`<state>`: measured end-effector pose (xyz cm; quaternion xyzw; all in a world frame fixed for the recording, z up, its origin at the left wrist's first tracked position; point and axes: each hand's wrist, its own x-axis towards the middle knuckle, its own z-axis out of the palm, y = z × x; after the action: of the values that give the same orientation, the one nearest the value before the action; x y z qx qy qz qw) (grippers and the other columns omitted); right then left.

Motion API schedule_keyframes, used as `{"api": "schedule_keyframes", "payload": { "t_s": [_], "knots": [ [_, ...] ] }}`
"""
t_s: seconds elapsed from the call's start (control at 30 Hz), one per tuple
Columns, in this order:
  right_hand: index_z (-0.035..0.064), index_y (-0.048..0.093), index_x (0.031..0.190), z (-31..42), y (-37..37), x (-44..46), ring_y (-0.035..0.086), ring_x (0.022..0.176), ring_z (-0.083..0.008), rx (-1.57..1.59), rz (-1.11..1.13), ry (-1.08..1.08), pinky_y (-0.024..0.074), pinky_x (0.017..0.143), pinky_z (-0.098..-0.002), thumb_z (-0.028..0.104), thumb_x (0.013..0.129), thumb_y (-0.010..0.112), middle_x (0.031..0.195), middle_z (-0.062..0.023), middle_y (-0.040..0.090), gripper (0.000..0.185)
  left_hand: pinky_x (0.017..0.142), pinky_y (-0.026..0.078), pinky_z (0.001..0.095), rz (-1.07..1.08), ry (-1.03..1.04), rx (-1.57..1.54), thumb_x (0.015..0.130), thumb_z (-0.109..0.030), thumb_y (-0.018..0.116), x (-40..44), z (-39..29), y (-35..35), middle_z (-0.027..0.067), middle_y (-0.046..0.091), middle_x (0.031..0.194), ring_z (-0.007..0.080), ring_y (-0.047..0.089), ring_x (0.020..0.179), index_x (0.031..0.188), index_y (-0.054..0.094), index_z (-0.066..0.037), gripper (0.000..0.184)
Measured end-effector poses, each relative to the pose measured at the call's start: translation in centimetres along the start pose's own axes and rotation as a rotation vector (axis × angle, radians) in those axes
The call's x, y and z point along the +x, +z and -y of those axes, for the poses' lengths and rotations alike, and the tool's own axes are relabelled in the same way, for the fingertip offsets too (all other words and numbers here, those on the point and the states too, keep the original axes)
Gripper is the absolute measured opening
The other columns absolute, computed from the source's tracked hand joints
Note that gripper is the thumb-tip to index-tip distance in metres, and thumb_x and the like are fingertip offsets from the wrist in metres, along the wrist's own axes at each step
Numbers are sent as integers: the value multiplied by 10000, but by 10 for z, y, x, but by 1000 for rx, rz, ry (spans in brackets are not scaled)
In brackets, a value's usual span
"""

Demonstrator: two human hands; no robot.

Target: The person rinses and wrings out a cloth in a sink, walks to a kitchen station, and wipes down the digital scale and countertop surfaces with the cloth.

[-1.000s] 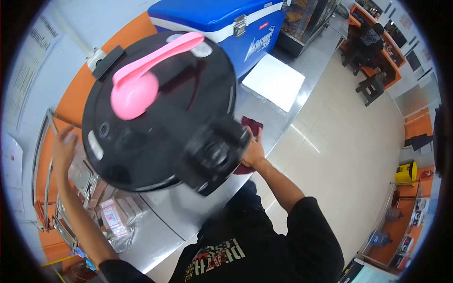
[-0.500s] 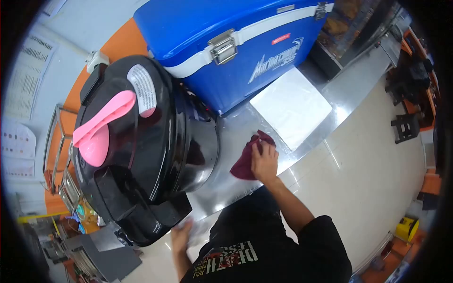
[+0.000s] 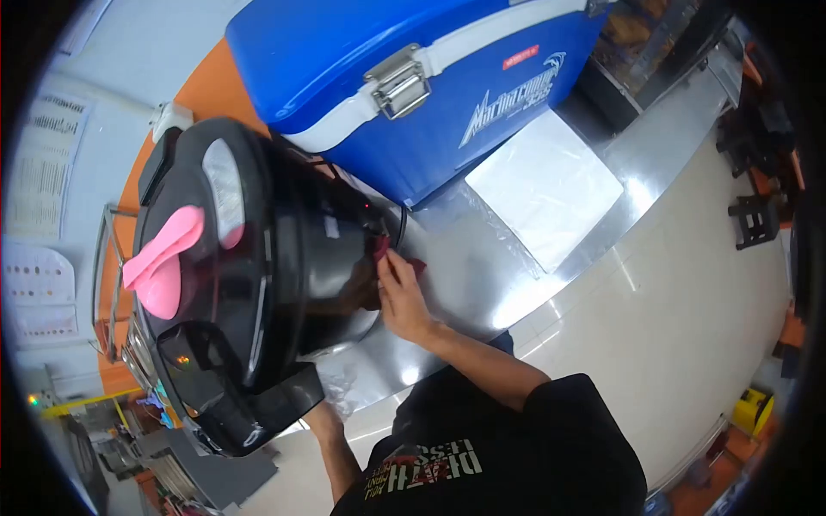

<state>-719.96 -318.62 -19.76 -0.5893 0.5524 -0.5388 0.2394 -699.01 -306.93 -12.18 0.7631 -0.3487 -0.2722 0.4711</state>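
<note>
A maroon cloth (image 3: 416,266) is bunched in my right hand (image 3: 403,297), whose fingers are closed on it. They press it to the side of a big black rice cooker (image 3: 297,249), low down close to the counter. My left hand (image 3: 322,421) is at the cooker's near end, below the protruding black handle part (image 3: 288,402). That part hides its fingers. A pink rice scoop (image 3: 168,258) lies on the cooker's lid. On the cooker's side a small red light glows.
Behind the cooker stands a blue cooler box (image 3: 447,95) with white trim and metal latches. A stack of white sheets in clear plastic (image 3: 546,189) lies on the metal counter (image 3: 460,297). Crumpled clear plastic (image 3: 340,389) lies near the counter's front edge. Black stools (image 3: 753,222) stand at right.
My right hand has moved left with the cloth, from the open counter to the cooker's side. My left hand has come up to the cooker's near end. The view has shifted slightly.
</note>
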Motion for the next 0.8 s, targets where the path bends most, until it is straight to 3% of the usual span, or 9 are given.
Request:
{"api": "schedule_keyframes", "payload": {
  "t_s": [0.2,0.27,0.3,0.4,0.53,0.63,0.67,0.73,0.8],
  "knots": [
    [-79,415,1366,14,47,9,497,1070,-461,79,73,-48,441,968,-471,-19,835,573,1392,-311,356,558,918,481,353,5,-33,-60,920,-287,674,85,26,-47,124,570,1194,204,574,1052,1257,482,24,498],
    [-54,453,1359,14,49,14,507,1135,-428,141,126,-35,435,996,-454,-25,833,561,1382,-267,413,537,922,487,363,24,-64,-167,920,-315,678,97,31,-47,135,557,1224,207,572,1065,1298,439,23,560],
    [-42,466,1356,6,49,17,507,1155,-415,170,170,-50,433,1002,-450,-25,832,559,1375,-254,431,532,933,485,376,-10,-119,-149,931,-303,666,84,5,-28,130,543,1247,221,559,1110,1396,348,42,660],
    [-6,538,1311,9,12,13,559,1140,-378,264,235,95,458,984,-423,-29,833,546,1302,-212,528,479,986,421,328,-100,75,-90,900,-220,710,70,47,7,87,617,1150,182,540,1098,1406,331,84,702],
    [-39,575,1230,-26,-47,-15,624,1029,-369,163,3,207,504,896,-397,-44,849,520,1172,-217,605,385,999,400,325,-4,369,80,833,-124,755,38,41,100,144,560,1194,206,543,1043,1510,-141,20,1132],
    [-53,584,1190,-16,-68,4,614,1006,-376,12,-51,170,504,883,-413,-40,837,527,1173,-220,600,357,1006,382,327,-131,504,81,836,-100,739,27,20,126,131,538,1163,215,544,1000,1523,-134,-26,1113],
    [-43,585,1198,-15,-65,11,601,1034,-370,-39,-20,133,502,885,-419,-35,826,544,1208,-214,588,373,1023,362,333,-85,359,-6,836,-87,736,18,20,128,126,536,1148,210,534,1021,1521,-74,-10,1064],
    [-19,566,1244,-17,-46,43,563,1127,-361,-317,110,-150,490,914,-416,-2,825,565,1283,-198,553,419,1057,324,343,5,87,-178,837,-61,731,3,23,121,118,533,1118,200,514,1063,1517,45,21,970],
    [6,534,1303,-36,-14,85,509,1225,-353,-552,221,-340,457,975,-416,66,828,578,1370,-179,504,480,957,397,317,154,219,-35,847,-78,719,0,41,108,115,530,1127,192,530,1000,1467,233,12,793]
  ]
}}
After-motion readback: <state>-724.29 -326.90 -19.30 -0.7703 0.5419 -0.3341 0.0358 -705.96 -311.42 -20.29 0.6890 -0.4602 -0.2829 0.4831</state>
